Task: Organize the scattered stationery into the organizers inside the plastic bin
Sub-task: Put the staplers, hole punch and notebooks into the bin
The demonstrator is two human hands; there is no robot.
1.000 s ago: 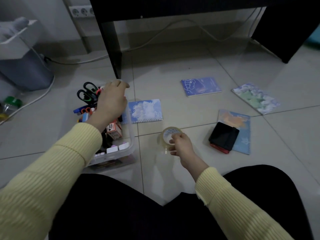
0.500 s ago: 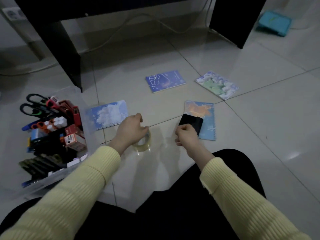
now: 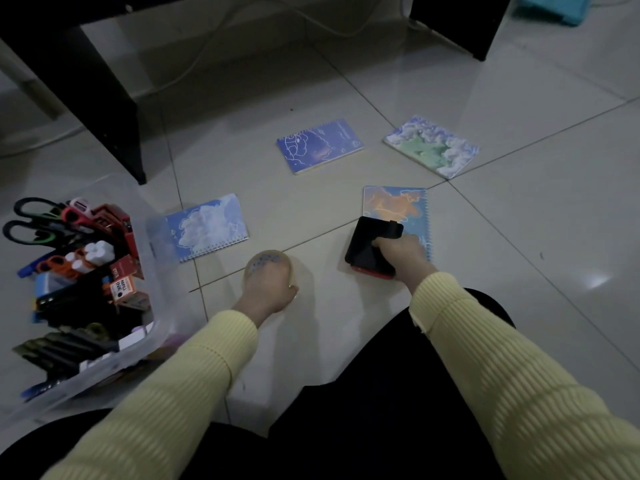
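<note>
A clear plastic bin [image 3: 157,327] at the left holds organizers packed with scissors, markers and small boxes. My left hand [image 3: 268,289] grips a roll of clear tape [image 3: 265,262] just above the floor, right of the bin. My right hand [image 3: 403,256] grips a black pad with a red base [image 3: 367,247], which lies partly on a blue and orange spiral notebook [image 3: 394,202]. A cloud-print notebook [image 3: 207,226] lies beside the bin.
Two more notebooks lie farther out on the tiled floor: a blue one [image 3: 318,145] and a green and white one [image 3: 431,145]. A black desk leg [image 3: 114,109] stands behind the bin, with a cable along the wall. My dark-clothed legs fill the foreground.
The tape roll passed from my right hand to my left. My right hand reached right and took hold of the black pad. The view swung right, so the bin sits farther left.
</note>
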